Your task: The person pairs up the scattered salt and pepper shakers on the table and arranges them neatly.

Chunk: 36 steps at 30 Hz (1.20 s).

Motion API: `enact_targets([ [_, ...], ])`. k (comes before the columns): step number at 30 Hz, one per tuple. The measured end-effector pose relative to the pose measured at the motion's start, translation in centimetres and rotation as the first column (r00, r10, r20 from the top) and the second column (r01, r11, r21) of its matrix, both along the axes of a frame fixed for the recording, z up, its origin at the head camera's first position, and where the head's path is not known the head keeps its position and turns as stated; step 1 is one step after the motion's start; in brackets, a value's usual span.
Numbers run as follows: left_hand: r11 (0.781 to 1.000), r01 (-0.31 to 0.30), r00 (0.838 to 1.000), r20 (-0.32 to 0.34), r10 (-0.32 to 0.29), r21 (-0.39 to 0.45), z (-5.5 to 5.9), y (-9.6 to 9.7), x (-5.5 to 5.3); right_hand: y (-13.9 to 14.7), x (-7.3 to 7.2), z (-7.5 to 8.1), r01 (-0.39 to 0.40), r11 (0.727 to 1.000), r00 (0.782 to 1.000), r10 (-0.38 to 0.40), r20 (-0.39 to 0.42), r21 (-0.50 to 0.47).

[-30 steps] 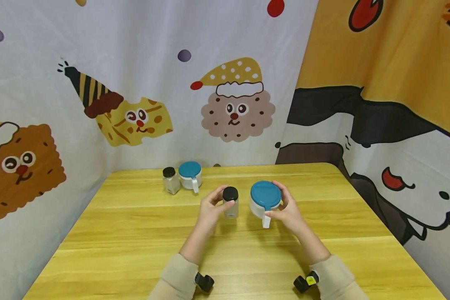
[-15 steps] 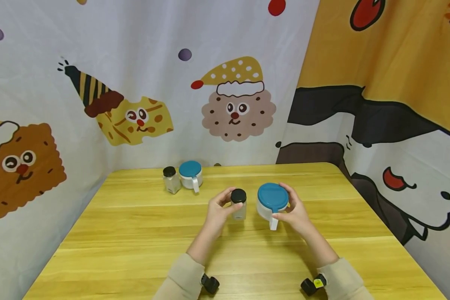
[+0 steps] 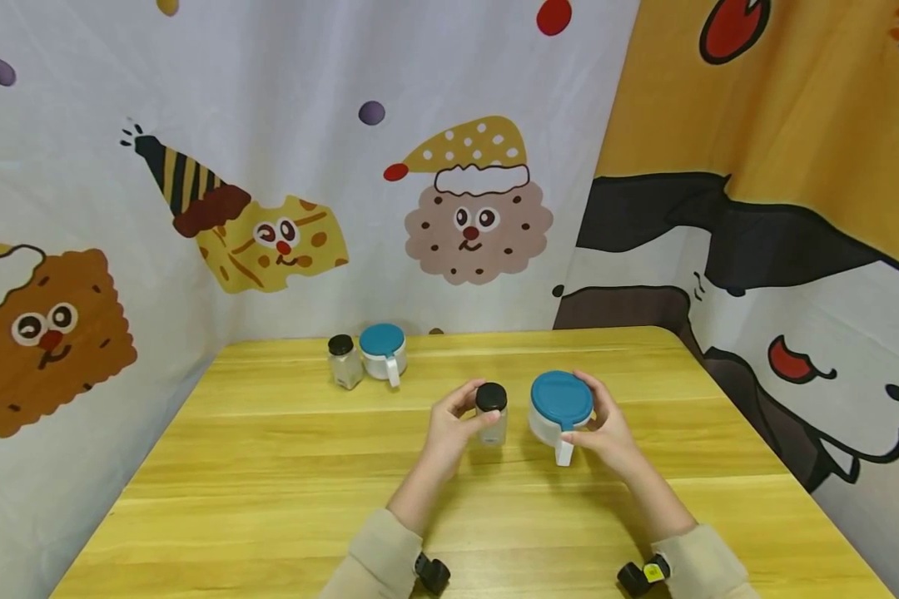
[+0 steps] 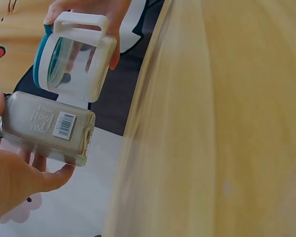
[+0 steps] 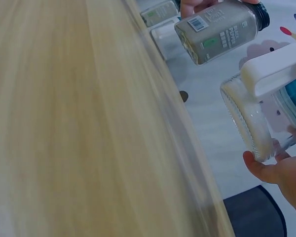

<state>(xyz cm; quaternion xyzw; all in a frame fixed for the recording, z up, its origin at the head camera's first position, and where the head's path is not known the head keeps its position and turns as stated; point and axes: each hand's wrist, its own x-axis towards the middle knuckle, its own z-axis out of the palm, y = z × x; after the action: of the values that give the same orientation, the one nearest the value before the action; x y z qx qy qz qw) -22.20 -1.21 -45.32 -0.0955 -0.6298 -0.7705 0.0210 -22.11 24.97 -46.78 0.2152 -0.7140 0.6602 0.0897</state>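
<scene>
My left hand grips a small glass spice jar with a black lid; a barcode label shows on its side in the left wrist view. To its right, my right hand holds a seasoning pot with a blue lid, fingers round its far side and thumb by the white handle. Both are held up off the table, side by side with a small gap between them. In the wrist views the pot's body is clear, with white at its base.
At the back left of the wooden table stand a second black-lidded jar and a second blue-lidded pot, close together. A cartoon-printed curtain hangs behind the table's back edge.
Both hands have moved to the right and slightly nearer, carrying the jar and the pot with them. The jar and pot at the back left have stayed put.
</scene>
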Motion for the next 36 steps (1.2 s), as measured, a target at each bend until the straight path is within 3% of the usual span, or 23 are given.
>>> enact_targets([
  [24, 0.999, 0.024, 1.0, -0.008, -0.024, 0.047, -0.8, 2.1, 0.2, 2.3, 0.9, -0.5, -0.01, 0.999, 1.0, 0.011, -0.017, 0.051],
  [31, 0.997, 0.036, 0.999, 0.008, -0.036, 0.075, 0.6, 2.5, 1.1, 2.6, 1.0, -0.6, -0.013, 0.999, 1.0, 0.014, -0.018, 0.05],
  [36, 0.995, 0.041, 0.999, 0.019, -0.043, 0.094, -0.8, 3.1, 0.3, 2.9, 1.0, -0.5, -0.022, 0.999, 0.999, 0.023, -0.025, 0.045],
])
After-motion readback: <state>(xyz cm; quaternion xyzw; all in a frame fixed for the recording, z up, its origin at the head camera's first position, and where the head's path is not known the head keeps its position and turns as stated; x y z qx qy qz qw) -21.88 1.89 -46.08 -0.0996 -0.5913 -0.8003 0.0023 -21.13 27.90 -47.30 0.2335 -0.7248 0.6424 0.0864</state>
